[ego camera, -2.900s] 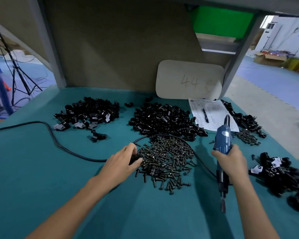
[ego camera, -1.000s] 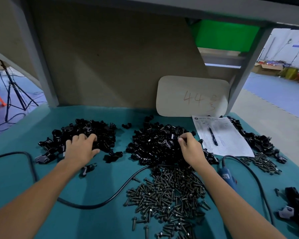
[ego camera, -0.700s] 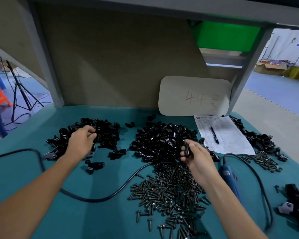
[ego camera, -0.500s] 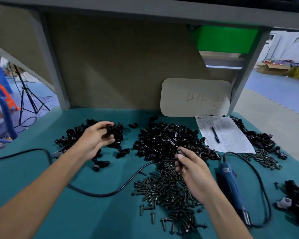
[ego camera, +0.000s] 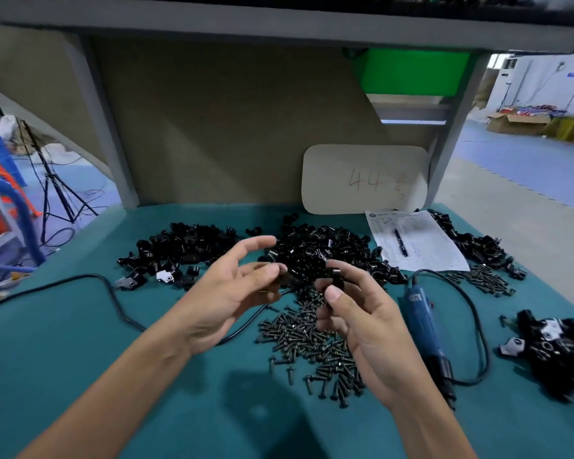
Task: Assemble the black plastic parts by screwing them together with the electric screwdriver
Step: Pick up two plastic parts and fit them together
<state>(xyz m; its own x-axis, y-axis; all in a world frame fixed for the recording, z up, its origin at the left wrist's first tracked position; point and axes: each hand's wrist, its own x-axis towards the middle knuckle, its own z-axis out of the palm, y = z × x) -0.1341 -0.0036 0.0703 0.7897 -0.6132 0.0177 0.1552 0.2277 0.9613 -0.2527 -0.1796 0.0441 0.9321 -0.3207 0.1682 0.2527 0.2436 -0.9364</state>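
Both hands have come off the piles point(ego camera: 179, 250) and drawn together over the bench point(ego camera: 80, 359), and each brought a piece. The left hand point(ego camera: 232, 289) pinches a black part point(ego camera: 274, 276) loosely between thumb and fingers, blurred, index stretched out. The right hand point(ego camera: 362, 313) pinches a second part point(ego camera: 334, 276) at its fingertips. The two sit near, not yet mated — fitting comes next, I judge. Both look small, dark, glossy. Under them lie the screws point(ego camera: 312, 336); the screwdriver point(ego camera: 424, 326) rests idle just right of those.
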